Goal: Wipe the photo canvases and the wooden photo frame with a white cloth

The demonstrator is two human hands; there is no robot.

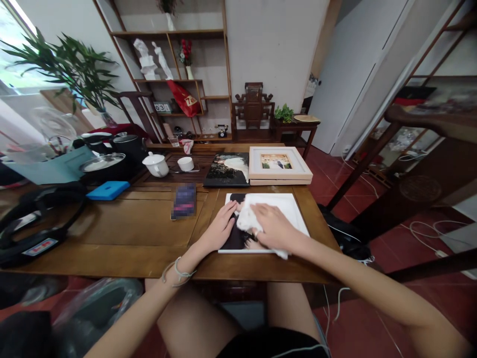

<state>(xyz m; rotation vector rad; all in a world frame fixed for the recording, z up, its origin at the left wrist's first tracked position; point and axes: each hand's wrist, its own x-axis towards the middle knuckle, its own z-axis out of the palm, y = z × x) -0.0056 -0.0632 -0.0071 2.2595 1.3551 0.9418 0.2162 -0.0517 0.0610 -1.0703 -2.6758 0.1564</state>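
Note:
A flat photo panel with a white border lies on the wooden table in front of me. My left hand rests flat on its left edge, fingers stretched out, holding it down. My right hand presses a white cloth onto the picture's surface, fingers curled over the cloth. A ring shows on one right finger. A string bracelet sits on my left wrist.
Behind the panel lie a dark photo print and a framed photo. A phone lies left of my hands. A white teapot, a cup, black pots and a blue box stand further left. Cables lie on the red floor at right.

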